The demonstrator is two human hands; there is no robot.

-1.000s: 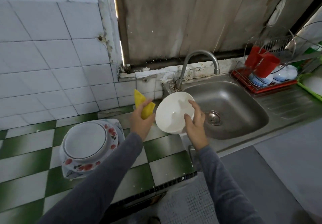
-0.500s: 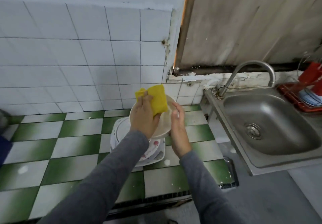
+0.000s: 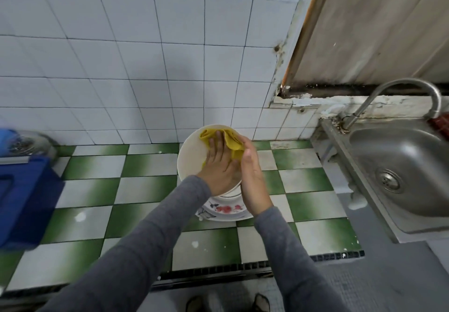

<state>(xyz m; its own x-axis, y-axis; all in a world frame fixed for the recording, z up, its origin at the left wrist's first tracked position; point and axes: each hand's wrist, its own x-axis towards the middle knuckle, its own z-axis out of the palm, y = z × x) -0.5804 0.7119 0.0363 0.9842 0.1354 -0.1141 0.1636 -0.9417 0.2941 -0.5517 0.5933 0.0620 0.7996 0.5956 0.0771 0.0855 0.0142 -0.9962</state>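
We are in the wiping step. Our left hand (image 3: 218, 166) lies flat, fingers straight, pressing the cloth (image 3: 232, 141) into the bowl (image 3: 192, 158). Our right hand (image 3: 252, 180) curls round the bowl's rim on the side nearer the sink (image 3: 413, 156) and holds it tipped towards us. The bowl is held left of the sink, over the counter (image 3: 145, 185), just above the plates (image 3: 226, 209) stacked there.

We judge the inside only partly wiped. Next we should turn the bowl in the right hand so the cloth reaches the rest of the wall, and grip firmly, since a wet rim could slip onto the plates.

In the bowl we see only the cloth. The sink shows its drain. Far left of the sink stands a blue box (image 3: 24, 202); we cannot tell what it holds.
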